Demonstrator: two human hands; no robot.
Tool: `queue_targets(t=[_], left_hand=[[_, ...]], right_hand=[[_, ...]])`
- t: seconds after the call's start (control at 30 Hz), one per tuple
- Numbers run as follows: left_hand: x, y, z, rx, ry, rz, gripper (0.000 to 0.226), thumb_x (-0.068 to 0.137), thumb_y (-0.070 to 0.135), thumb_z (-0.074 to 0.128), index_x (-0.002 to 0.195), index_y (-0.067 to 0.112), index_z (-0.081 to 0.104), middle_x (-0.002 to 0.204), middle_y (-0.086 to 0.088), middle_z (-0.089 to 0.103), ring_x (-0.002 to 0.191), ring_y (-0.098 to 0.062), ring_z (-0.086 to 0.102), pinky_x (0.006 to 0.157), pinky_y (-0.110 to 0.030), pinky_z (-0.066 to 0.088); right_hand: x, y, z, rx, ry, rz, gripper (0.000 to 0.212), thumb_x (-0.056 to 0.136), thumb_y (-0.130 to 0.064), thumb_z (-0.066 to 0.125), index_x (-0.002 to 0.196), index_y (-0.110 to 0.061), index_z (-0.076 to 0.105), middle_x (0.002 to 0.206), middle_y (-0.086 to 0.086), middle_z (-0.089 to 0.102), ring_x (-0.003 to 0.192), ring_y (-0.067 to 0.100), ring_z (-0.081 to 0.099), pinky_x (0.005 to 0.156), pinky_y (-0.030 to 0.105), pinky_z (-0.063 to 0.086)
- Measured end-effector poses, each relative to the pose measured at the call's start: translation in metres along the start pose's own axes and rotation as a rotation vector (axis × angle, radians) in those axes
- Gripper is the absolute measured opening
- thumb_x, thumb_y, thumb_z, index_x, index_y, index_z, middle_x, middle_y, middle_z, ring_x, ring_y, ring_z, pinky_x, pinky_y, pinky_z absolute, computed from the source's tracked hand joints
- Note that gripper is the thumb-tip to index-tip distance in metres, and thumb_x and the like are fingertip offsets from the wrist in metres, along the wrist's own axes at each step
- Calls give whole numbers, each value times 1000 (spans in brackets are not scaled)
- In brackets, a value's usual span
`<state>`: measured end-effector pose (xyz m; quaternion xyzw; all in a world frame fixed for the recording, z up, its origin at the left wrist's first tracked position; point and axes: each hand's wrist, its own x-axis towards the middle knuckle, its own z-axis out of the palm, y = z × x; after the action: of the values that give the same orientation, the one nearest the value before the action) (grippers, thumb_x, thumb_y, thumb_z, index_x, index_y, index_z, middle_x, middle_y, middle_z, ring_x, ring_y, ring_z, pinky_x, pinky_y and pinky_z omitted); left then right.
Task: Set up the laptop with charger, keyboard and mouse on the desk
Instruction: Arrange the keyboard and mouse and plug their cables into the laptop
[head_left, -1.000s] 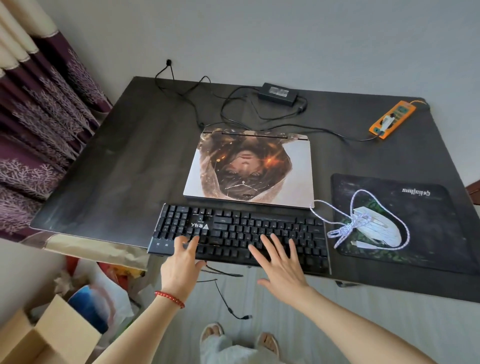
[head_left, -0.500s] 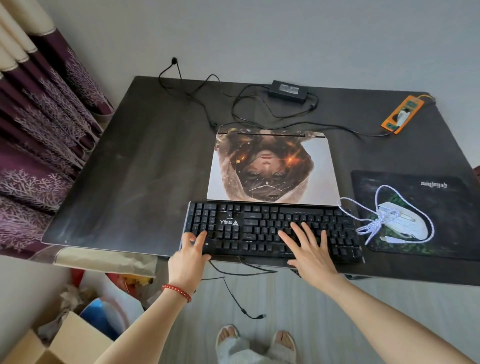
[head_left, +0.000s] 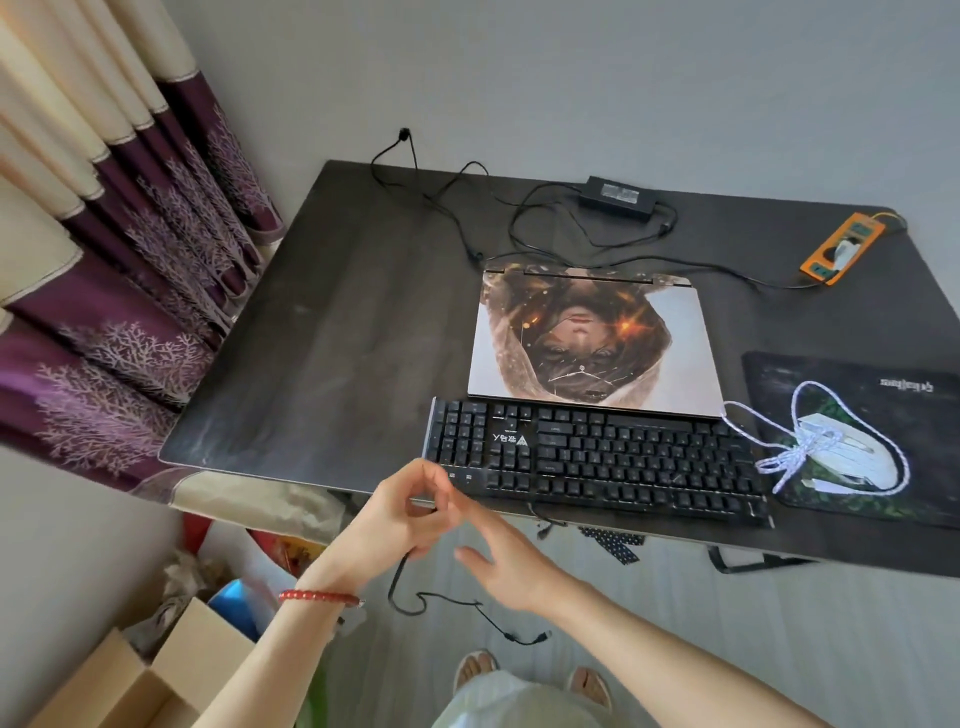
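Black keyboard at the desk edge, its cable pinched by left hand, right hand spread.

One surface, dark, carries the gear. On it: one closed laptop, one black keyboard, one white mouse with its cord bundled on it, one mouse pad, one charger brick and one orange power strip. Two hands show: one left hand and one right hand. One red bracelet sits on the left wrist. One cardboard box stands on the floor. One curtain hangs at the left. Two feet show below.
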<state>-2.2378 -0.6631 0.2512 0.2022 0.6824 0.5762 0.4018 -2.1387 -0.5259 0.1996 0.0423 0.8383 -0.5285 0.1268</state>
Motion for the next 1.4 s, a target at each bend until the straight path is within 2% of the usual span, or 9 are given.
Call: queue_targets(t=[0.17,0.33,0.5,0.63,0.77,0.97,1.13,1.3,1.4], left_hand=[[-15,-9,-26,125,-5,-150,31,81,-3,64,104,17,58,89,0,52,38,-5,33,37,-16,27],[-21,-17,-38,240,77,-165,11,80,13,69,71,16,65,43,10,43,34,-2,28,37,-11,25],[-28,-22,-44,159,201,-161,22,88,14,59,66,16,63,55,9,60,56,-3,53,60,-9,43],[-23,-5,-24,-146,-5,-181,22,94,11,48,80,16,65,68,-1,58,68,-17,60,79,-36,54],[-1,25,30,-360,-76,-154,19,93,9,49,79,14,61,76,-1,64,70,-18,65,71,-41,57],[15,80,65,-669,-22,-134,22,93,6,47,72,7,53,68,-6,56,71,-20,71,62,-30,59],[15,105,86,-590,131,0,28,93,6,48,66,5,50,58,-3,57,76,-22,72,63,-27,58],[9,98,96,-670,341,49,27,94,6,47,67,3,50,53,-5,63,75,-21,73,67,-28,60],[3,79,109,-268,452,-174,24,93,15,53,72,4,56,62,-7,65,66,-21,68,61,-28,57]], right_hand=[[1,-11,-13,-133,104,-15,21,95,-17,48,94,-6,65,84,2,60,79,17,55,80,33,42],[-23,-6,-50,-245,292,4,21,94,-12,49,88,-7,68,91,-1,69,85,17,62,79,26,43],[-63,8,-97,-46,736,193,22,93,-4,48,82,-13,65,85,-7,64,80,3,56,74,4,37],[-78,15,-90,-112,594,447,23,94,-6,46,104,-10,67,95,-2,57,94,21,56,83,23,36],[-78,-10,-54,61,640,320,34,92,-3,50,126,-8,52,127,5,50,115,15,49,105,32,38],[-89,-32,-26,419,64,191,38,92,-6,52,123,-26,45,105,-6,64,104,1,56,93,18,40],[-113,-15,-44,194,353,270,17,92,-24,48,90,-18,64,45,-12,53,54,3,60,60,16,42],[-182,51,-77,20,647,589,25,93,-18,45,84,-3,63,68,4,62,69,22,60,62,28,36],[-214,62,-87,-10,675,543,21,97,-15,41,88,-7,58,72,-3,56,76,19,52,54,15,34]])
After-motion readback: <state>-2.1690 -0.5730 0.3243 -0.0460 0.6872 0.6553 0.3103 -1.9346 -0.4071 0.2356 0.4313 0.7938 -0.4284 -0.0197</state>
